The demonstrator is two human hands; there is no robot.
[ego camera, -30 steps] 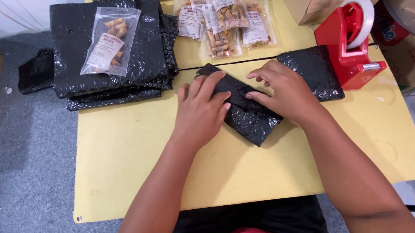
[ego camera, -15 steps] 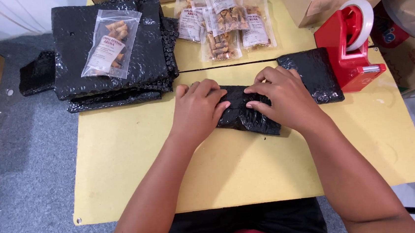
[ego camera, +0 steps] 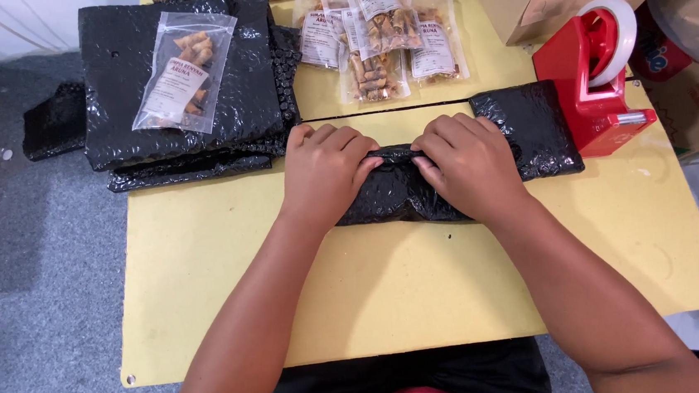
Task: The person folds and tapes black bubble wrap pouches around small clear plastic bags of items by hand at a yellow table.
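I keep the black bubble-wrap bundle [ego camera: 403, 196] flat on the yellow table [ego camera: 391, 301], at the centre of the frame, so the fold does not spring open. My left hand [ego camera: 327, 169] and right hand [ego camera: 467, 162] lie side by side on it. Each grip is closed, the fingertips pinching the top fold. The red tape dispenser [ego camera: 595, 90] stands at the right, close to my right hand.

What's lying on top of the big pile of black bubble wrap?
A clear snack bag with brown rolled snacks and a white label lies on the black bubble wrap pile. It hides the wrap beneath it, and the lower sheets show only at their edges.
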